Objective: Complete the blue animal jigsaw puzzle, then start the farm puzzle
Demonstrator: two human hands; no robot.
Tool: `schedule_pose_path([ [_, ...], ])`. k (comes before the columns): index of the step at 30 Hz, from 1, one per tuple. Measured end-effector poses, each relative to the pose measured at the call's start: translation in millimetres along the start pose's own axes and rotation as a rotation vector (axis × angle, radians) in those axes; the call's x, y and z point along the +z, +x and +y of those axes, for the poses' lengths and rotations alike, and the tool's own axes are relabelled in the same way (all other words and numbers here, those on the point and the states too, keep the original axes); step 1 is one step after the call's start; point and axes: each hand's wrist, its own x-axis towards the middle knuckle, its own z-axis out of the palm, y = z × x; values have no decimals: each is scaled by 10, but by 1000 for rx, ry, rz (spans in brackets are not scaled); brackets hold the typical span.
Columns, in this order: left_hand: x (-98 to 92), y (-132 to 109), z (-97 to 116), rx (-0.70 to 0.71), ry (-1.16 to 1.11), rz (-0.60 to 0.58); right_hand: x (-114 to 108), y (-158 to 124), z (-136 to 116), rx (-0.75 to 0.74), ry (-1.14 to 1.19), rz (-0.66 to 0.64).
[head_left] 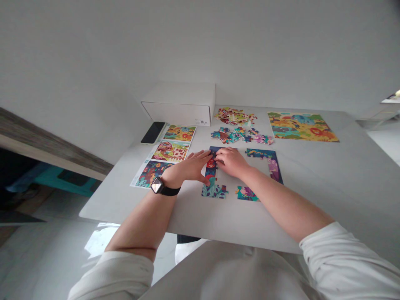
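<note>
A partly built jigsaw frame [271, 163] in dark blue, purple and teal lies on the white table [328, 183]. My left hand [190, 166], with a black watch on its wrist, lies flat with fingers stretched out on the frame's left side. My right hand [230, 161] rests beside it, fingers curled down and pressing on the pieces at the top left corner. The two hands touch at the fingertips. Loose blue and pink pieces [240, 135] lie just beyond the hands.
A finished yellow puzzle [301, 126] lies at the back right. A heap of red and yellow pieces [235, 115] sits by a white box [179, 104]. A picture sheet [165, 154] and a black phone [152, 132] lie left.
</note>
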Motion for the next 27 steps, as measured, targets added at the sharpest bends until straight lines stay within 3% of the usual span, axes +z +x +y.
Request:
schedule_pose_path([
  [8, 34, 11, -44, 10, 4, 14, -53, -16, -87, 0, -32, -23],
  [12, 47, 31, -86, 45, 34, 33, -234, 10, -77, -17, 86, -9],
  [17, -9, 37, -95, 96, 0, 84, -808, -1, -6, -8, 243, 143],
  [22, -11, 111, -58, 78, -80, 349, -1486, -194, 173, 89, 272, 241],
  [27, -24, 195, 56, 44, -100, 523, -1877, -434, 489, 219, 286, 303],
])
